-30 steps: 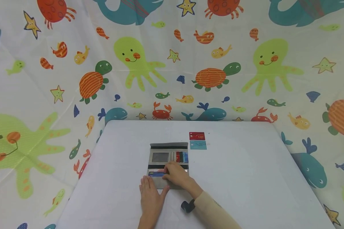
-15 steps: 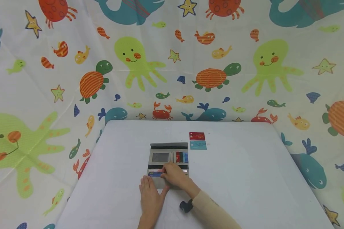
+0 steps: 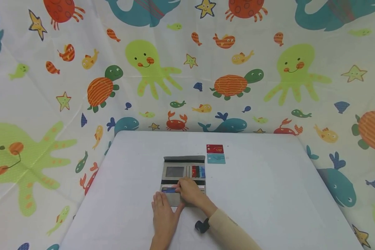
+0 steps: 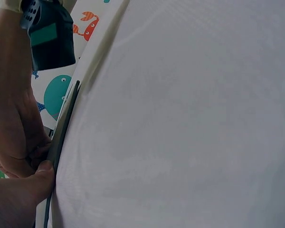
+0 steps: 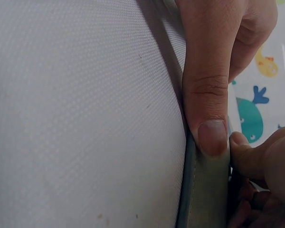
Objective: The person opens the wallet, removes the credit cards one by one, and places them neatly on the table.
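Observation:
An opened grey wallet (image 3: 175, 198) lies flat on the white table. My left hand (image 3: 165, 217) rests against its lower left corner, fingers straight, the thumb spread along the near edge. My right hand (image 3: 190, 192) reaches over the lower half, its thumb and fingers pinching a blue card (image 3: 167, 190) that sits in the lower pocket. The fingers hide part of that card. Small red and blue cards (image 3: 198, 172) fill the upper right slots, beside a dark clear window (image 3: 175, 172). In the left wrist view, the wallet (image 4: 61, 130) shows edge-on.
Beyond the wallet, to its right, a red VIP card (image 3: 215, 149) lies just above a teal VIP card (image 3: 216, 159). The white table (image 3: 268, 194) ends at a curtain (image 3: 187, 83) printed with sea animals. A black camera (image 3: 201, 226) hangs at the right wrist.
My right hand has shifted slightly left along the blue card since a second ago. The left hand stays in place on the wallet.

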`<state>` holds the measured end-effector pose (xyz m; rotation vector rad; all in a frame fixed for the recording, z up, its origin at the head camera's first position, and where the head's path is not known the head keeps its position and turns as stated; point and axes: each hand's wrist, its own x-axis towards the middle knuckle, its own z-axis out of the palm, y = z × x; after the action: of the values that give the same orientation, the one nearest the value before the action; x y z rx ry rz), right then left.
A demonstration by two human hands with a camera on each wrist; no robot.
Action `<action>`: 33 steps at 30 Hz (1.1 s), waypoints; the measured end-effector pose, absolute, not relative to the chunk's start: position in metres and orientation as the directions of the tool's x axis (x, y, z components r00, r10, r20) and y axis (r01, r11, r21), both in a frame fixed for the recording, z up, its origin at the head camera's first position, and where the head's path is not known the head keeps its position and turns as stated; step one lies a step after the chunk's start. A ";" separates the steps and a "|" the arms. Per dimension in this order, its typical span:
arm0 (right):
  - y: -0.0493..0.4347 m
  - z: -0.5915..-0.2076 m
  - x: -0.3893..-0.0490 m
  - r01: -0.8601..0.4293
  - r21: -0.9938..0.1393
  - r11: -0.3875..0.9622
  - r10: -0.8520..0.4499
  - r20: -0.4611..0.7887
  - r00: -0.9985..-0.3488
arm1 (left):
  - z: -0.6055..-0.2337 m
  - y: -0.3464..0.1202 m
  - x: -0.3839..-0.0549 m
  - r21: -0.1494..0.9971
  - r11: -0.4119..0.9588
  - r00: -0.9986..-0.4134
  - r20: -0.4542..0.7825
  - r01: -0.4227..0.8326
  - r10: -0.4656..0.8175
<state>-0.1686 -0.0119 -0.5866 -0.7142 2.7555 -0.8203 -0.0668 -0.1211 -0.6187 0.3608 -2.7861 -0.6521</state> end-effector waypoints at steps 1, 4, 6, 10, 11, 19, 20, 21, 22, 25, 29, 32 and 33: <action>-0.012 -0.587 -0.168 -0.396 -0.554 0.733 -0.494 -0.032 -0.869 | -0.618 -0.121 -0.067 0.461 0.870 -0.936 0.195 -0.178 -0.295; -0.012 -0.587 -0.168 -0.394 -0.553 0.734 -0.492 -0.035 -0.870 | -0.617 -0.120 -0.066 0.461 0.870 -0.935 0.199 -0.176 -0.295; -0.012 -0.587 -0.168 -0.392 -0.556 0.733 -0.492 -0.036 -0.870 | -0.617 -0.120 -0.066 0.460 0.870 -0.936 0.193 -0.179 -0.294; -0.013 -0.586 -0.169 -0.394 -0.557 0.732 -0.493 -0.033 -0.869 | -0.616 -0.120 -0.067 0.455 0.871 -0.937 0.183 -0.187 -0.297; -0.013 -0.586 -0.169 -0.397 -0.554 0.732 -0.494 -0.029 -0.869 | -0.616 -0.120 -0.066 0.456 0.870 -0.937 0.183 -0.188 -0.298; -0.013 -0.585 -0.170 -0.404 -0.539 0.740 -0.496 -0.031 -0.867 | -0.615 -0.120 -0.066 0.470 0.864 -0.930 0.202 -0.182 -0.306; -0.013 -0.585 -0.170 -0.407 -0.533 0.742 -0.498 -0.031 -0.866 | -0.616 -0.120 -0.066 0.468 0.865 -0.928 0.209 -0.182 -0.308; -0.013 -0.586 -0.171 -0.412 -0.527 0.743 -0.501 -0.030 -0.865 | -0.617 -0.120 -0.066 0.469 0.865 -0.926 0.215 -0.180 -0.310; -0.013 -0.586 -0.171 -0.417 -0.519 0.746 -0.503 -0.030 -0.864 | -0.618 -0.120 -0.066 0.473 0.863 -0.924 0.222 -0.177 -0.311; -0.013 -0.588 -0.173 -0.427 -0.503 0.751 -0.508 -0.027 -0.861 | -0.618 -0.119 -0.067 0.479 0.859 -0.922 0.221 -0.181 -0.318; -0.012 -0.590 -0.174 -0.425 -0.508 0.750 -0.510 -0.034 -0.860 | -0.617 -0.118 -0.067 0.500 0.846 -0.921 0.212 -0.186 -0.328; -0.012 -0.590 -0.174 -0.423 -0.517 0.744 -0.512 -0.037 -0.858 | -0.616 -0.118 -0.066 0.503 0.842 -0.921 0.202 -0.193 -0.332; -0.012 -0.590 -0.174 -0.424 -0.518 0.743 -0.513 -0.033 -0.858 | -0.616 -0.118 -0.066 0.501 0.843 -0.922 0.196 -0.198 -0.333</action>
<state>-0.1741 -0.0124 -0.5896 -0.7511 2.7679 -0.7601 -0.0661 -0.1182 -0.6160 0.4044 -2.7451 -0.7027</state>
